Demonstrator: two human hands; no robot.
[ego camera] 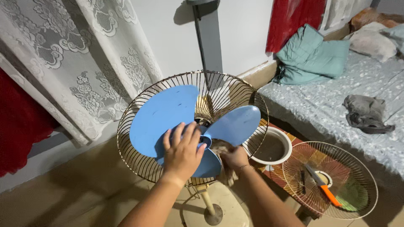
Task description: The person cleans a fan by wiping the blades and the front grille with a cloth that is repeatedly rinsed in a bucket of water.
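A pedestal fan stands in front of me with its front guard off. Its blue blades [168,113] sit inside the rusty rear wire guard [130,126]. My left hand [183,153] lies flat on the lower blade near the hub, fingers spread. My right hand [233,159] grips a crumpled brownish cloth [225,170] pressed against the lower right blade by the hub. The fan's cream pole and base [214,210] show below my forearms.
The removed front guard [357,201] lies on a patterned mat to the right, with an orange-handled knife [324,187] on it. A white bowl of murky water [271,147] sits beside the fan. A bed with teal pillows is at right, a lace curtain at left.
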